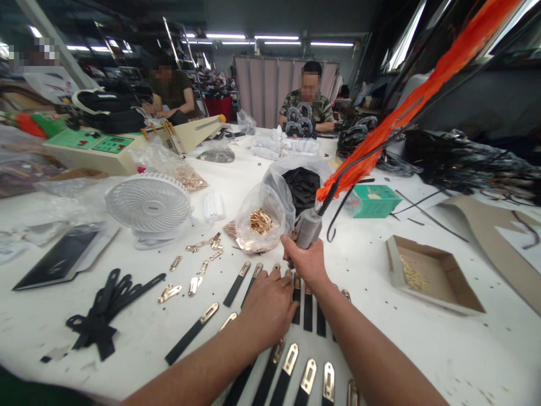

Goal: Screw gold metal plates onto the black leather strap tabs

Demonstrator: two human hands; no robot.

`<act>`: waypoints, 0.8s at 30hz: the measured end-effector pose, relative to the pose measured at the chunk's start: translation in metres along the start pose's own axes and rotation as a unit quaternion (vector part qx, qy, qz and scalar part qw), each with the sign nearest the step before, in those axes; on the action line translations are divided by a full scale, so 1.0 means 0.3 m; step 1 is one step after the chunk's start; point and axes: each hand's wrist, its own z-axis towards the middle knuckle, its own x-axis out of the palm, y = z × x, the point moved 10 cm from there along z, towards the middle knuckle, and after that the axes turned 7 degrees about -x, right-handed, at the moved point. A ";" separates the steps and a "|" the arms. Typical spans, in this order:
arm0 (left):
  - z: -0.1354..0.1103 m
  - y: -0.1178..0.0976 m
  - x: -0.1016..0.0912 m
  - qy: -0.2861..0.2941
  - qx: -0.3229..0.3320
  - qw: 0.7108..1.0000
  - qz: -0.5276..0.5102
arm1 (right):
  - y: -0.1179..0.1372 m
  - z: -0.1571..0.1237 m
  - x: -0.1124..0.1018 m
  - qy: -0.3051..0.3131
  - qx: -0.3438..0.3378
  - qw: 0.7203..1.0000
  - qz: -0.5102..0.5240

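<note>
My right hand (310, 260) is wrapped round a grey power screwdriver (307, 226), its tip pointing down beside my left fingers. A cable with orange wrapping (376, 144) runs up from the tool's top. My left hand (270, 307) is bent over the row of black straps, its fingers closed at the gold metal end of one strap; the exact grip is partly hidden. More black straps (308, 310) with gold slotted plates lie side by side around and under my hands. A nearer row shows its gold plates (310, 375) below my wrists.
A plastic bag of gold plates (261, 221) and a bag of black pieces (301, 189) stand ahead. Loose plates (194, 285), black straps (107, 310) and a white fan (149, 206) are left. To the right are a cardboard tray (439, 276) and green box (376, 201). Co-workers sit beyond.
</note>
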 end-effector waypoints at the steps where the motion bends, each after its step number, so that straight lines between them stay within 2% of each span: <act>1: 0.002 -0.001 -0.002 0.003 -0.001 1.000 0.000 | 0.009 0.001 0.010 0.010 -0.009 1.000 -0.011; 7: 0.006 0.009 -0.003 0.007 -0.004 1.000 -0.013 | 0.015 -0.004 0.043 0.042 -0.040 0.998 -0.024; 16: 0.005 0.014 -0.014 0.002 -0.007 1.000 -0.028 | 0.001 0.007 0.050 0.050 -0.015 0.999 0.010; 21: 0.003 0.016 -0.021 0.010 -0.002 1.000 -0.019 | 0.017 -0.004 0.047 0.077 -0.006 0.996 0.047; 24: -0.001 0.033 -0.015 0.001 0.006 0.999 -0.034 | 0.013 -0.014 0.023 0.060 -0.003 0.994 0.091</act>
